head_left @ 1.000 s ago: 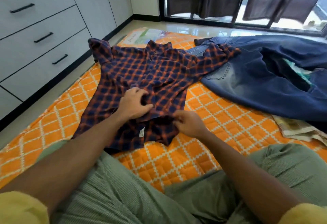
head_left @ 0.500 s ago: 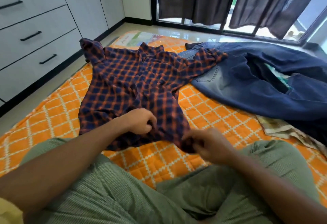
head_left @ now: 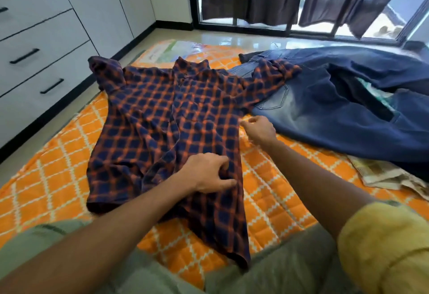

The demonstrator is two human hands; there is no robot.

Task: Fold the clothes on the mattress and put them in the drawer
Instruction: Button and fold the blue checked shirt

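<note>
Shirt point(head_left: 167, 117) lay spread on the mattress point(head_left: 274, 203), soft and limp; best gripped at side seams. Left hand point(head_left: 209, 173) clutched its near-right fabric; right hand point(head_left: 260, 130) pinched its right edge.

Shirt point(head_left: 167, 117), jeans point(head_left: 336, 117) on mattress point(head_left: 274, 201)

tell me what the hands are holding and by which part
The left hand grips the shirt by bunched fabric near its lower right side. The right hand pinches the shirt's right side edge.
</note>
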